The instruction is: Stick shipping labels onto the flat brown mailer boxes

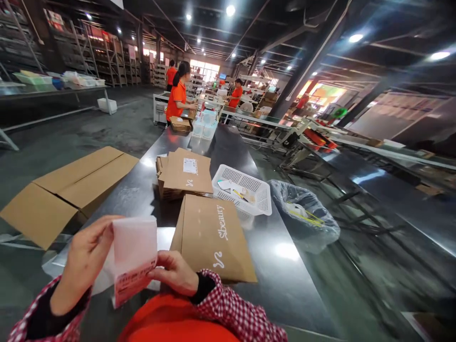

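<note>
Between my two hands is a small whitish packet point(134, 242), pinkish toward its lower end, with a printed label strip across it. My left hand point(87, 261) pinches its upper left edge between thumb and fingers. At the lower right edge, my right hand point(176, 273) grips it, fingers curled near the label. Just right of the packet lies a flat brown cardboard mailer point(213, 237) printed "beauty" in white, on top of others. Farther up the table sits a stack of brown cardboard mailers point(188, 173), the top one carrying a white label.
A white perforated basket point(263, 202) with papers and a yellow pen stands on the dark metal table point(285, 285). Right of it is a bin lined with clear plastic point(302, 213). A large open carton point(85, 178) is at the left. A person in orange point(177, 99) works at the far end.
</note>
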The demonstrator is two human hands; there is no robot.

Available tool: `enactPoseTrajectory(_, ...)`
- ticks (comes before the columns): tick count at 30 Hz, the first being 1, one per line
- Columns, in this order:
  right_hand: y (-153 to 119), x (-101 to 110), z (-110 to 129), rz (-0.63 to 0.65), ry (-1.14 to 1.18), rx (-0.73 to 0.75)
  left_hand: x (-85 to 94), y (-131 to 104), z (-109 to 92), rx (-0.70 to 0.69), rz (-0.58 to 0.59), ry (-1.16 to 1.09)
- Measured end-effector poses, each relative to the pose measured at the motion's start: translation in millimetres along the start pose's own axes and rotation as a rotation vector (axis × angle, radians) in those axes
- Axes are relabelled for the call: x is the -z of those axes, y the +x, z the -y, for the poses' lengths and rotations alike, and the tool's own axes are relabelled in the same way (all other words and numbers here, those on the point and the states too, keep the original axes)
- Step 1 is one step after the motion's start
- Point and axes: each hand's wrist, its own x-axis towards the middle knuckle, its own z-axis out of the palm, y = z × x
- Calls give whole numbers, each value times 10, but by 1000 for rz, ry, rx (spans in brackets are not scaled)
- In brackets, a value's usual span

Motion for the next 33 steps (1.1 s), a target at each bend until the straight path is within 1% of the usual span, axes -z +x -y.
enactPoseTrajectory(1, 17, -8, -13, -59, -4, 6, 31, 24, 52, 36, -10, 54)
enactPoseTrajectory(2, 18, 4, -6, -108, -22, 20, 47, 26, 101, 43, -18, 103)
enactPoseTrajectory(3, 4, 27, 15, -145, -53, 32, 44, 2, 145, 12, -14, 136)
enactPoseTrajectory(4, -23, 49, 44, -172, -93, 39, 17, -45, 182, -55, 9, 147)
enactPoseTrajectory(6, -106, 73, 107, -218, -175, 51, -108, -196, 230, -217, 115, 108)
enactPoseTrajectory(7, -154, 74, 135, -230, -213, 57, -201, -287, 237, -261, 177, 70)
enactPoseTrajectory(8, -204, 70, 160, -236, -243, 65, -309, -383, 229, -256, 229, 15)
enactPoseTrajectory(9, -256, 67, 183, -240, -267, 71, -423, -476, 207, -200, 259, -59)
enactPoseTrajectory(10, -308, 70, 207, -258, -284, 76, -538, -564, 172, -111, 274, -152)
enactPoseTrajectory(12, -417, 104, 264, -327, -324, 94, -745, -706, 74, 62, 264, -338)
enactPoseTrajectory(13, -471, 136, 296, -370, -353, 117, -832, -757, 19, 102, 241, -395)
enactPoseTrajectory(14, -526, 177, 327, -401, -387, 147, -906, -793, -37, 98, 216, -413)
enactPoseTrajectory(15, -579, 222, 354, -420, -422, 180, -969, -817, -89, 57, 204, -396)
enactPoseTrajectory(17, -678, 311, 380, -428, -469, 234, -1068, -838, -184, -76, 189, -282)
enactPoseTrajectory(20, -813, 395, 326, -486, -445, 280, -1181, -845, -293, -243, 81, -18)
enactPoseTrajectory(21, -859, 412, 292, -509, -432, 293, -1214, -849, -317, -283, 42, 60)
enactPoseTrajectory(22, -905, 430, 260, -519, -429, 300, -1243, -853, -333, -310, 27, 114)
enactPoseTrajectory(24, -991, 507, 237, -514, -472, 302, -1291, -863, -330, -335, 70, 134)
enactPoseTrajectory(25, -1024, 587, 259, -519, -508, 302, -1308, -869, -308, -335, 105, 115)
enactPoseTrajectory(26, -1045, 706, 304, -565, -538, 308, -1320, -877, -272, -325, 146, 91)
enactPoseTrajectory(27, -1049, 867, 371, -658, -555, 320, -1330, -888, -225, -313, 180, 67)
enactPoseTrajectory(28, -1032, 1067, 450, -782, -552, 336, -1341, -901, -170, -304, 208, 48)
enactPoseTrajectory(29, -992, 1297, 529, -910, -532, 348, -1355, -917, -113, -294, 224, 37)
enactPoseTrajectory(30, -930, 1543, 595, -1011, -505, 348, -1377, -934, -59, -285, 248, 32)
enactPoseTrajectory(31, -848, 1789, 636, -1031, -489, 331, -1409, -952, -13, -285, 274, 28)
enactPoseTrajectory(32, -753, 2018, 643, -988, -487, 293, -1455, -969, 24, -288, 304, 29)
enactPoseTrajectory(33, -649, 2215, 615, -895, -508, 232, -1515, -984, 51, -298, 333, 34)
